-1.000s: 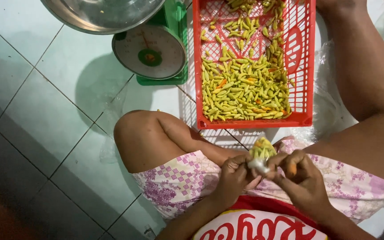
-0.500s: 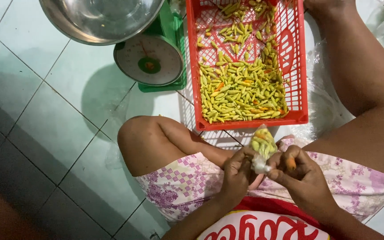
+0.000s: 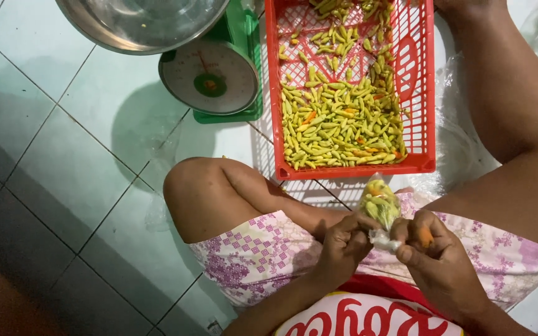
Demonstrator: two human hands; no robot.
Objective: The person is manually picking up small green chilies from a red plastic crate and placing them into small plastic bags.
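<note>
A floor of pale green tiles [image 3: 63, 124] with dark grout lines fills the view, and the person sits on it with knees spread. Ahead of the knees lies a red plastic crate [image 3: 428, 93] with a slotted base, its near half heaped with small green chillies [image 3: 337, 124], a few orange ones among them. Left of the crate stands a green dial scale [image 3: 210, 78], with a steel bowl [image 3: 138, 22] just beyond it at the top edge. Over the lap, below the crate's near rim, both hands meet on a small clear bag of chillies [image 3: 379, 208]: the left hand [image 3: 344, 246] is curled shut, pinching the bag's twisted neck, and the right hand [image 3: 437, 252] grips the same neck from the other side, fingers closed.
</note>
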